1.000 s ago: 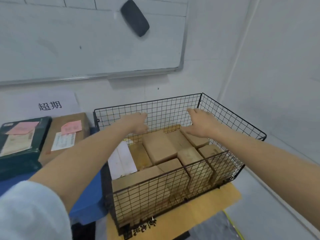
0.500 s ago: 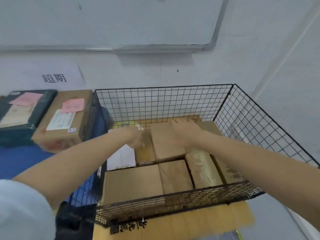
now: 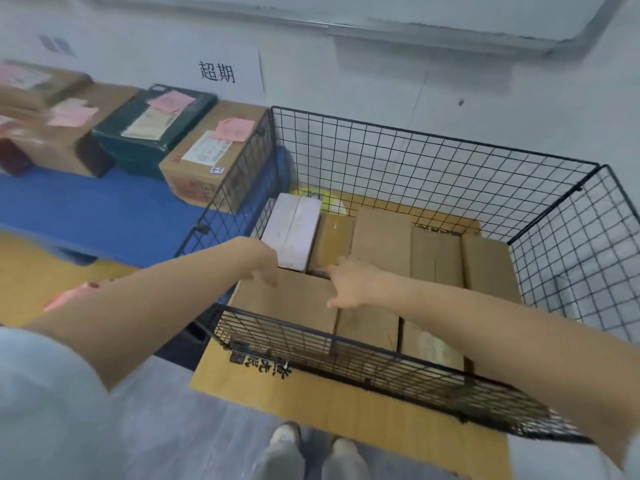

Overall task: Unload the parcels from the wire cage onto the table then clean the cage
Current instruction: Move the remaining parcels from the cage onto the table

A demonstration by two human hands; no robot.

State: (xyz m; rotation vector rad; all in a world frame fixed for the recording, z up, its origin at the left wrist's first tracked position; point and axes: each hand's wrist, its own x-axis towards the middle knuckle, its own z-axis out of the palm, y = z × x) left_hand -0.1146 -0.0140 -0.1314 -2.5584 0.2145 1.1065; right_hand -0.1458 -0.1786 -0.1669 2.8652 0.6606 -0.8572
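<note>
A black wire cage (image 3: 433, 150) stands on a flat cardboard sheet on the floor and holds several brown cardboard parcels and one white box (image 3: 292, 230). Both my hands reach over its near rim. My left hand (image 3: 263, 261) rests at the far left corner of the large brown parcel (image 3: 287, 299) at the cage's near left. My right hand (image 3: 349, 284) lies with fingers spread on that parcel's right edge. Neither hand has closed around anything. A yellow-white round item (image 3: 329, 202) lies in the far left corner.
Left of the cage is a blue table (image 3: 86, 209) bearing brown parcels (image 3: 211, 157) and a dark green box (image 3: 152, 129), with pink notes on them. A white wall with a paper sign (image 3: 218, 71) is behind. The cardboard sheet (image 3: 346, 403) extends toward my feet.
My head has tilted down and turned left, so the cage sits further right. Both hands pulled back from the far parcels to the large near-left parcel.
</note>
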